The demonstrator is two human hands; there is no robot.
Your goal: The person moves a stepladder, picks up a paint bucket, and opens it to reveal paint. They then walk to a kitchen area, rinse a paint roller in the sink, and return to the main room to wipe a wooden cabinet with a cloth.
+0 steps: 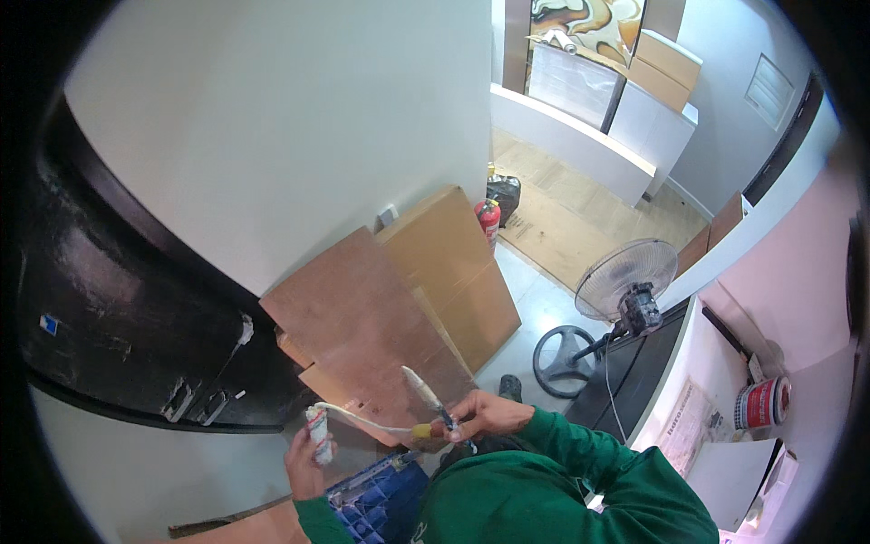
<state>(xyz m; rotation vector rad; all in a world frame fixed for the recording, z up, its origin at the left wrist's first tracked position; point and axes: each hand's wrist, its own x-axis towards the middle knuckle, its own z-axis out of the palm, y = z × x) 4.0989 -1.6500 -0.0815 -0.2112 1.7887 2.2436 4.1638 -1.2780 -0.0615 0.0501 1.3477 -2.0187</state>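
Observation:
A small paint roller spans both my hands. My left hand (pixel 303 464) is closed around its white, red-striped sleeve (pixel 318 433). From there a bent, white-coated wire frame runs across to the roller's yellowish handle (pixel 423 431). My right hand (pixel 489 414) grips beside that handle. The same hand also holds a slim dark-handled tool (pixel 426 393) with a white-coated, elongated tip pointing up and away; I cannot tell whether it is a brush or a blade. Part of the right hand's grip is hidden by its own fingers.
A brown board (pixel 367 317) and a large cardboard box (pixel 453 272) lean against the wall ahead. Beyond them stands a fire extinguisher (pixel 488 218). A pedestal fan (pixel 627 281) is at right, near a counter with a paint can (pixel 763 403). A blue crate (pixel 376 499) sits below my hands; a black door (pixel 118 308) is at left.

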